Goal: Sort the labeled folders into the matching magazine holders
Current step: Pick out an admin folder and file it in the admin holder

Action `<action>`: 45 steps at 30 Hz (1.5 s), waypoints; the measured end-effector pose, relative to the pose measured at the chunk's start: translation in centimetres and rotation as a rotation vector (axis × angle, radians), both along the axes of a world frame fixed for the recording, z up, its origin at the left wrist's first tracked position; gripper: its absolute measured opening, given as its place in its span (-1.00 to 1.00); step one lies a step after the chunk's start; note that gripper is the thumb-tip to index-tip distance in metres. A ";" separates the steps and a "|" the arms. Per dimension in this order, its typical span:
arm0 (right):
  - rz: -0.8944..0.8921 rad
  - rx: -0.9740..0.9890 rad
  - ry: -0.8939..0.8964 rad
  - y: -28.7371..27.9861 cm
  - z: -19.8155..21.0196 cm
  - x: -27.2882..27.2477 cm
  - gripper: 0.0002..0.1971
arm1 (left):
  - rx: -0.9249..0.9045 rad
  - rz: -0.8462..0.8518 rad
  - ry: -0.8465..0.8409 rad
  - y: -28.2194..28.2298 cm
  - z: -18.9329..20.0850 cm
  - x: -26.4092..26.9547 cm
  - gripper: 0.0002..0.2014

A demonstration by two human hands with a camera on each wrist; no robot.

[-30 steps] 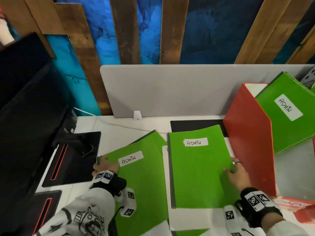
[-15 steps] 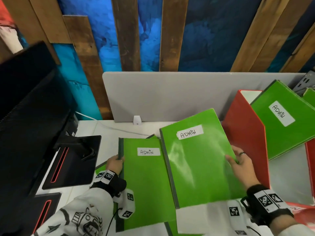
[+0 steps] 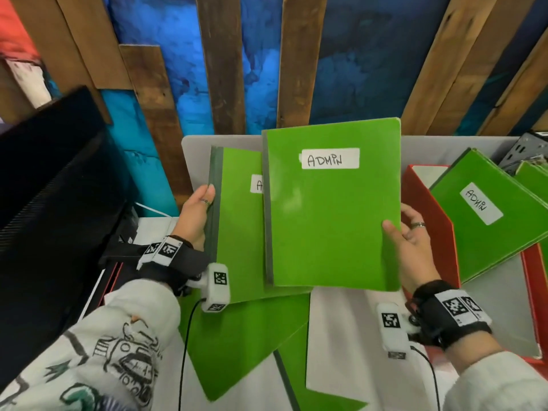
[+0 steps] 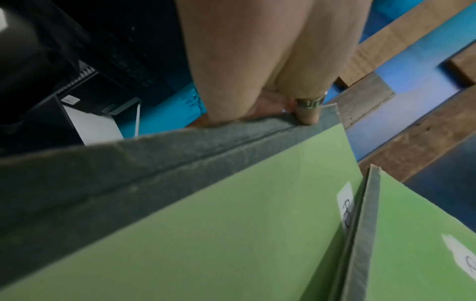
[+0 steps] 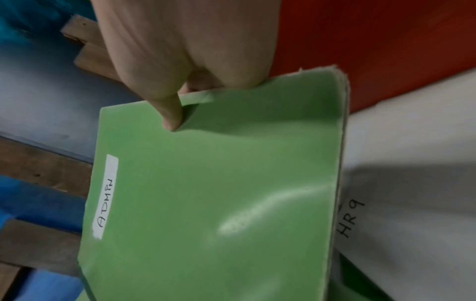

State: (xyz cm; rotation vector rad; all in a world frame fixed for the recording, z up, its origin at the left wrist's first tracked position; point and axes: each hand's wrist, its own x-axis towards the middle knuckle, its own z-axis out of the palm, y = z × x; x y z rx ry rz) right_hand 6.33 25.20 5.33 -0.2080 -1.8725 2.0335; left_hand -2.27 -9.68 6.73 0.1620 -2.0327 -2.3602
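Two green folders labeled ADMIN are raised upright above the desk. My left hand [image 3: 198, 209] grips the dark spine of the left folder [image 3: 237, 232], thumb on the front edge; the wrist view shows the same folder [image 4: 231, 224] under my hand [image 4: 270, 91]. My right hand [image 3: 406, 241] pinches the right edge of the front folder [image 3: 329, 218], which overlaps the left one and hides most of its label. In the right wrist view my thumb [image 5: 171, 114] lies on that folder's cover [image 5: 219, 193]. A red magazine holder [image 3: 430, 215] at right holds more green ADMIN folders [image 3: 489, 215].
More green folders [image 3: 243, 345] and white folders [image 3: 341, 336] lie flat on the desk below; one white folder [image 5: 412, 203] reads HR. A black monitor [image 3: 50, 203] stands at left. A grey divider panel [image 3: 195, 149] and a wood-and-blue wall are behind.
Both hands have lifted their ADMIN folders off the desk to upright, and the two folders have come together, the right one now overlapping the left.
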 end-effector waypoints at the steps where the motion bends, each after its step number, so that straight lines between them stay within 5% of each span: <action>1: -0.005 0.000 0.015 -0.5 0.0 -0.5 -0.70 | 0.029 0.002 0.005 0.1 0.4 0.0 -0.76; 18: -0.036 0.017 0.196 -7.1 3.9 -6.7 -0.53 | 0.247 -0.039 0.249 2.3 7.2 0.2 -0.72; 24: -0.096 0.039 0.159 -6.5 1.9 -5.9 -0.46 | 0.187 -0.037 0.276 3.3 5.7 0.9 -0.54; 27: -0.100 0.010 0.132 -5.9 1.0 -5.5 -0.40 | 0.083 -0.060 0.290 3.6 4.5 0.9 -0.78; 33: -0.091 0.081 0.061 -4.2 0.6 -5.3 -0.20 | 0.079 -0.137 0.274 3.1 3.3 0.5 -0.67; 38: 0.200 -0.017 -0.052 -3.1 1.5 -4.7 0.09 | 0.069 -0.239 0.219 3.4 3.0 0.7 -0.61; 45: 0.286 -0.036 -0.082 -3.4 -0.6 -3.7 -0.03 | -0.048 -0.150 0.181 2.7 -0.2 0.9 -0.58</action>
